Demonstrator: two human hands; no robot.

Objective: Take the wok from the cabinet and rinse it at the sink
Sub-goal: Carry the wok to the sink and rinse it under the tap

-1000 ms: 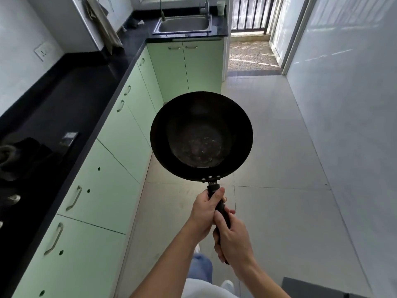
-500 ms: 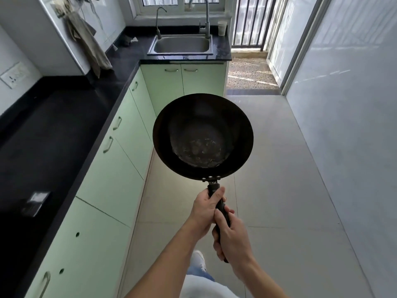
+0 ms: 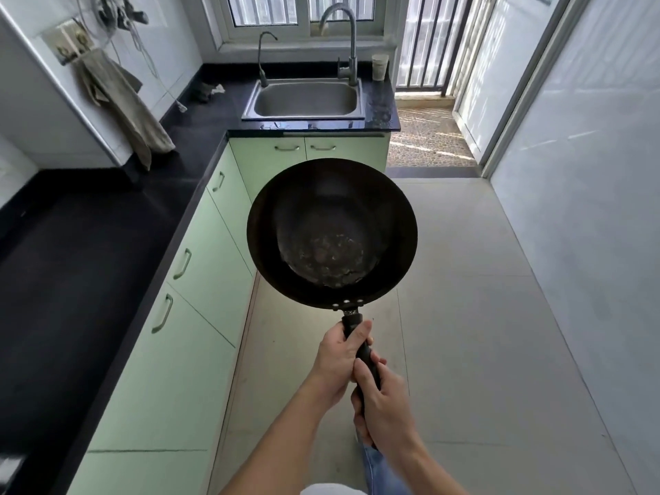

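Round black metal wok [image 3: 332, 234] carried above the floor, well short of the sink!
Its black handle [image 3: 360, 346] is gripped by left hand [image 3: 339, 362] ahead, right hand [image 3: 384, 410] behind.

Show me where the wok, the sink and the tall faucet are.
wok [image 3: 332, 234], head view, inside of the bowl.
sink [image 3: 305, 100], head view, basin floor.
tall faucet [image 3: 353, 48], head view, upright pipe.

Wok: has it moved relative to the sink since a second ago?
Yes. The wok, held by left hand and right hand, has been carried forward toward the sink, which now looks larger and nearer.
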